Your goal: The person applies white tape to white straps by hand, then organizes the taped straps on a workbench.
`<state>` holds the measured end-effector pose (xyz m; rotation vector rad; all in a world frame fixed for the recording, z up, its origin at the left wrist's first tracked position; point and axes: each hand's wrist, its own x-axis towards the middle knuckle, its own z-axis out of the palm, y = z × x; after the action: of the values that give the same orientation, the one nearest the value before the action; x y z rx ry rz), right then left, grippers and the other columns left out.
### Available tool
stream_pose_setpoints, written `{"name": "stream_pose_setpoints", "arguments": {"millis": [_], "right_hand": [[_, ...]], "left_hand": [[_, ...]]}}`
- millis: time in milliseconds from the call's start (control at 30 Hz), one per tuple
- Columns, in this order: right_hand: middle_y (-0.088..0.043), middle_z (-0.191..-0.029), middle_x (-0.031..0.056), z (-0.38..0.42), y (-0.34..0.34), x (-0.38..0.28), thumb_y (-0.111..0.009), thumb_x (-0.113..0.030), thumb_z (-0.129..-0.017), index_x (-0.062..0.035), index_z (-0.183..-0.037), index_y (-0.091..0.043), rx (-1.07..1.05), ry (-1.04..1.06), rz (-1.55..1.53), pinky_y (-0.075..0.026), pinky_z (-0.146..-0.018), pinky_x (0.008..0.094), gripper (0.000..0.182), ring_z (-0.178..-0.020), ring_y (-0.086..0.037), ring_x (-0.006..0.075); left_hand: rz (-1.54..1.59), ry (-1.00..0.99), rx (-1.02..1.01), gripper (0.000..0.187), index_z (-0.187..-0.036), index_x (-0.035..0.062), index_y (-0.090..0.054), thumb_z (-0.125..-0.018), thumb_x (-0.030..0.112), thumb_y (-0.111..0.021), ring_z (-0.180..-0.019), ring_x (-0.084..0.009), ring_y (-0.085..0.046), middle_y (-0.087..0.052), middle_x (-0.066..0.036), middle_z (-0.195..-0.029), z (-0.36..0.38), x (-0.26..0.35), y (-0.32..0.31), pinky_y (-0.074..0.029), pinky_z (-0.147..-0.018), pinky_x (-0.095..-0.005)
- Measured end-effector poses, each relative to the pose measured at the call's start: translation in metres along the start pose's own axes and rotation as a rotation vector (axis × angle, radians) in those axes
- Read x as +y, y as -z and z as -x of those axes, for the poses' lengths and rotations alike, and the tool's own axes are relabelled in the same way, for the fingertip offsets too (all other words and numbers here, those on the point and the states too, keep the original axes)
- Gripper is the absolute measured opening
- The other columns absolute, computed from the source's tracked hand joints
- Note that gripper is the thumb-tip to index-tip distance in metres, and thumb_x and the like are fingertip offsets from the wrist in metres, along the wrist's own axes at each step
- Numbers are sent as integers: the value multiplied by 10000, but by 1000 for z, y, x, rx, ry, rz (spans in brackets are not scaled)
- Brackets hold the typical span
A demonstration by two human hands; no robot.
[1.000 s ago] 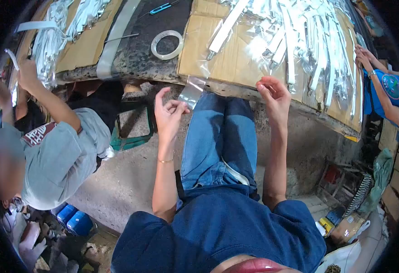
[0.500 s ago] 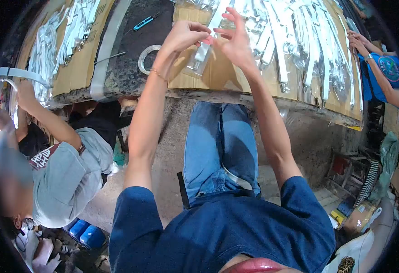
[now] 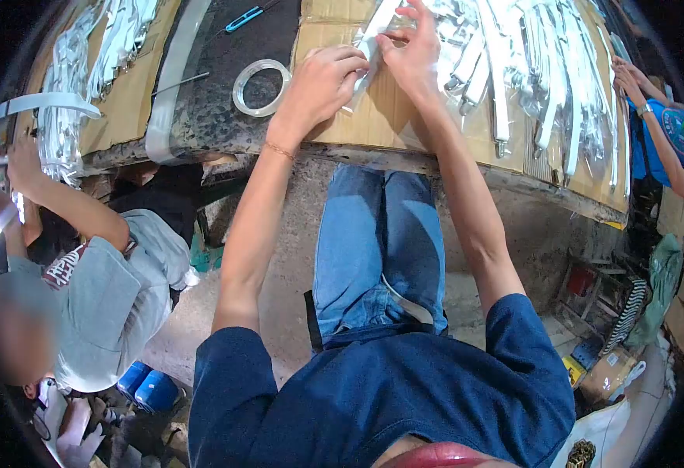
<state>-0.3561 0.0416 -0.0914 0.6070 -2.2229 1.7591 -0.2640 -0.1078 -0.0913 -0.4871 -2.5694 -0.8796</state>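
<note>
Leaning both hands over the near edge of the cardboard (image 3: 330, 25), you've got one white strap (image 3: 371, 43) running between them, at the near left of the big pile. Its far end is cut off by the top of the view, and your left hand (image 3: 326, 86) hides part of the near end. That hand is half curled, fingertips at the strap's left edge; can't tell if it's actually gripping. Your right hand (image 3: 411, 51) has thumb and index almost together at the strap's right side, other fingers spread, and whether they're pinching anything is too small to tell. Clear plastic seems to stick out at the near end, but glare makes it fuzzy.

Counts: one tape roll (image 3: 262, 88) left of your left hand, one blue cutter (image 3: 244, 19) farther back, one thin rod (image 3: 180, 84) left of the roll. Two strap bunches (image 3: 61, 129) sit far left. The strap pile (image 3: 549, 78) on the right is too tangled and shiny to count. Two co-workers, one each side, both partly cut off.
</note>
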Motion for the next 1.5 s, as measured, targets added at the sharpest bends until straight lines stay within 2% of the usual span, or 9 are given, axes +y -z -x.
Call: {"name": "stream_pose_setpoints", "arguments": {"millis": [167,233,400,467,567,900,1233,1367,1500], "right_hand": [[-563,-1098,127,3,0,12,-575,104,-738,6,-1358,-420,20,121,98,-509,-765,275,646,-841,-588,172],[-560,-1106,126,4,-2,18,-593,94,-735,3,-1352,-426,7,57,-9,-510,-779,287,646,-854,-591,179],[-555,-1130,130,8,-2,19,-644,69,-723,-7,-1348,-437,-20,-28,-79,-510,-806,323,662,-898,-590,207],[-557,-1153,153,9,1,23,-665,52,-719,-12,-1352,-443,21,339,221,-506,-838,342,674,-974,-586,251],[-554,-1184,179,10,2,9,-675,39,-719,-11,-1349,-452,-47,33,26,-500,-869,352,671,-1050,-576,298],[-526,-1224,128,8,2,17,-761,33,-735,-86,-1389,-390,-58,88,38,-562,-756,325,761,-863,-685,194],[-668,-1011,77,4,14,15,-714,-40,-822,-40,-1248,-534,247,49,-57,-515,-822,336,462,-918,-632,175],[-722,-933,77,-13,24,5,-683,-54,-839,-23,-1191,-584,197,114,87,-512,-837,338,366,-894,-654,182],[-688,-802,94,-39,31,4,-664,-66,-802,5,-1165,-582,-261,-114,-65,-523,-728,332,379,-768,-662,208]], "left_hand": [[157,167,-19,198,-983,-15,-674,-837,17,-545,-1052,-326,-623,-667,-155,-1114,7,0,13,-471,-947,-392],[-134,85,170,211,-1000,23,-688,-815,46,-591,-1043,-303,-616,-667,-128,-1098,29,13,17,-457,-931,-418],[-294,177,31,239,-1089,42,-668,-855,48,-621,-1229,-319,-537,-601,-133,-1279,97,58,8,-403,-1034,-464],[-281,244,72,246,-1092,37,-661,-848,65,-644,-1270,-333,-499,-575,-137,-1313,108,62,5,-368,-1062,-492],[-290,238,121,216,-1046,23,-665,-835,67,-658,-1212,-328,-544,-610,-139,-1248,107,64,6,-410,-1024,-474],[-143,-91,160,170,-976,-1,-667,-823,58,-624,-1048,-324,-618,-662,-132,-1095,9,14,-6,-484,-933,-406],[-203,-30,17,132,-901,0,-655,-826,71,-573,-957,-306,-626,-674,-117,-1110,-3,14,-7,-505,-859,-405],[-254,-26,-18,125,-894,4,-648,-827,60,-558,-955,-303,-625,-683,-109,-1086,-5,9,-10,-509,-852,-406],[-263,-16,-36,118,-890,13,-641,-826,60,-554,-928,-305,-623,-684,-112,-1052,-5,11,-10,-510,-836,-414]]}}
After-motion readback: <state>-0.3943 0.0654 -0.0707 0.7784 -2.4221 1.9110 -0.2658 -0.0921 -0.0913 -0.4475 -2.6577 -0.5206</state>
